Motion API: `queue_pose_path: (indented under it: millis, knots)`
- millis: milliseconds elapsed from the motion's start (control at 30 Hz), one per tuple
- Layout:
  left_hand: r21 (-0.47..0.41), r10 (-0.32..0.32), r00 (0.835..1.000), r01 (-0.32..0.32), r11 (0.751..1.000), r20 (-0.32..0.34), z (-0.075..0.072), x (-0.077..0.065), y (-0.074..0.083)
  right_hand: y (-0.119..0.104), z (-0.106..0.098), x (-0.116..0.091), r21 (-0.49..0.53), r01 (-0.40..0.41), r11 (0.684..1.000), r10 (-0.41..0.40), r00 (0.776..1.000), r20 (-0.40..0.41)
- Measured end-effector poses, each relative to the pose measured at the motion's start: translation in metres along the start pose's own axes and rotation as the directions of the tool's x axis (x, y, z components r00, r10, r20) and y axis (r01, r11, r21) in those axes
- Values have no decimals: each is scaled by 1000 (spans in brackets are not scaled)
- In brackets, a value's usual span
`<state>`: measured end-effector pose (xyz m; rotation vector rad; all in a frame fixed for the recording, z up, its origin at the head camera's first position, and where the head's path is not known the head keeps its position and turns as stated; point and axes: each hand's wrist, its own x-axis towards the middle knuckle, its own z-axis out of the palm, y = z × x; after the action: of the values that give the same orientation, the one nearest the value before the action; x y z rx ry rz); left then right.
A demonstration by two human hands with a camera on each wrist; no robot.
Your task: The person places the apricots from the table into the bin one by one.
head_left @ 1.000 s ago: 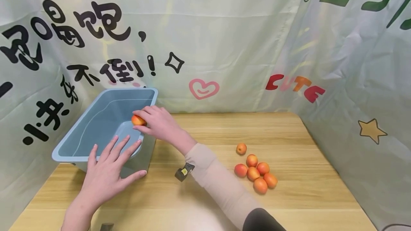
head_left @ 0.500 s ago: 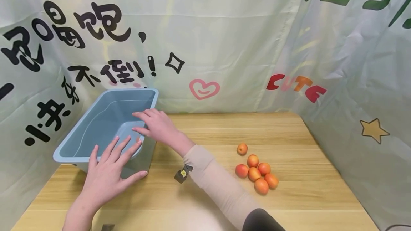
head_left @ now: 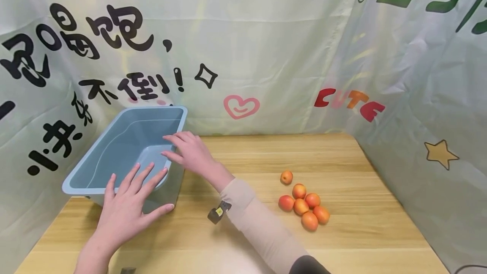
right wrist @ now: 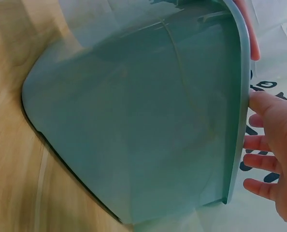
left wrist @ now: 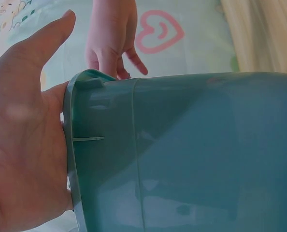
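Observation:
A blue plastic basin (head_left: pixel 125 138) stands at the left of the table. My left hand (head_left: pixel 123 206), fingers straight and spread, lies over its near rim; in the left wrist view the palm is right at the rim of the basin (left wrist: pixel 201 150). Over the right rim reaches my right hand (head_left: pixel 192 151), fingers loosely extended, holding nothing. From the right wrist, its fingertips (right wrist: pixel 257 188) show close to the basin's edge. Several orange-red apricots (head_left: pixel 301 206) lie grouped on the table at the right, one apricot (head_left: pixel 286 177) slightly apart behind them. No apricot shows inside the basin's visible part.
The wooden table (head_left: pixel 361 231) ends against a printed cloth backdrop (head_left: pixel 281 54) behind and at both sides. A small dark camera (head_left: pixel 218 212) is strapped at my right wrist. A thin dark cable (head_left: pixel 471 267) curves at the lower right corner.
One second ago my right hand held an apricot over the basin; by half a second ago it had let go. The right hand has since drawn back slightly rightward. The left hand stayed put.

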<state>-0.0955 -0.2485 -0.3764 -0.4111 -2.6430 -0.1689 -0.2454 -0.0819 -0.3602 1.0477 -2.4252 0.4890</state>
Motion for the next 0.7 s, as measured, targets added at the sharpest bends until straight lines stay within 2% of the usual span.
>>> queue_pose_path:
  millis: [267,500,700]
  knots:
    - [-5,-4,1000,4,1000,0,0,-1,0,7,-3,-16,8,-9,1000,9,1000,-21]
    - [-18,-5,1000,5,1000,-6,0,-1,0,18,-4,-33,26,-2,1000,5,995,-97]
    - [-21,-7,1000,7,1000,-7,0,0,1,29,-8,-49,58,-14,998,21,993,-119]
